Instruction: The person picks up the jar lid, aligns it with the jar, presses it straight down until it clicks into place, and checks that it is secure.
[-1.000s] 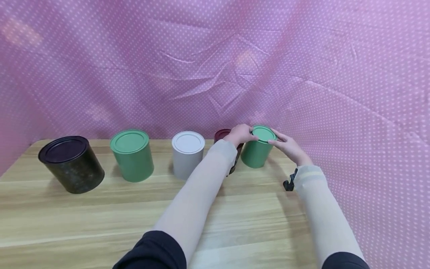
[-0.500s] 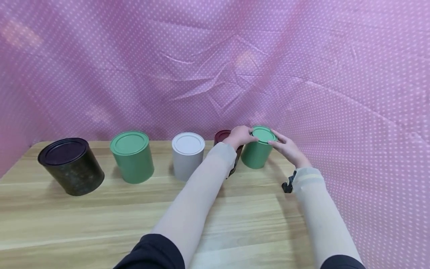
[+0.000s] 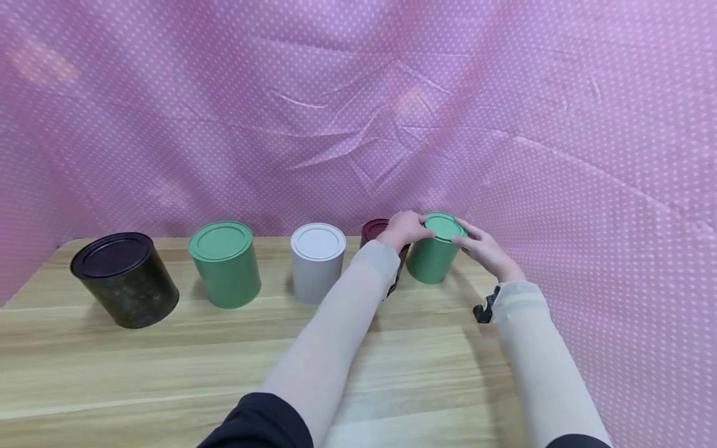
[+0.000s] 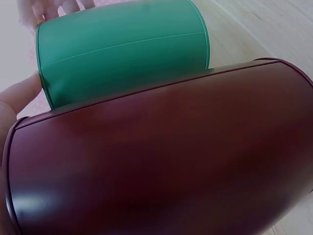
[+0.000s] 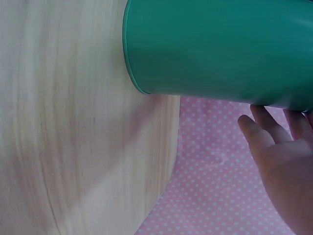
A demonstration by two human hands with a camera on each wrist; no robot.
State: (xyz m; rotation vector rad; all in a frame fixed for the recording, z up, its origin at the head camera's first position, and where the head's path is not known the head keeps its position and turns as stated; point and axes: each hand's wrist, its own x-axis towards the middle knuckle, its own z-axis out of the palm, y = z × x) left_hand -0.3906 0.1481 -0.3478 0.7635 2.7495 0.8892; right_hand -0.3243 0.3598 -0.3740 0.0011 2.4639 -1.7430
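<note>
At the far right of the table stands a green lidded can. My left hand holds the left side of its rim, thumb in front and fingers behind. On the right side, my right hand grips the same rim with the thumb in front and the fingers farther back. Below my left wrist, a dark red can is partly hidden by that hand and forearm. The left wrist view has this dark red can filling the foreground. In the right wrist view, fingertips touch the green can's side.
To the left stand a white can, a second green can and a black can, all lidded. They share a wooden table. Pink dotted cloth hangs behind and along the right side, close to my right arm.
The head view has shifted slightly. Both hands stay at the rim of the green can, and no can has visibly moved on the table.
</note>
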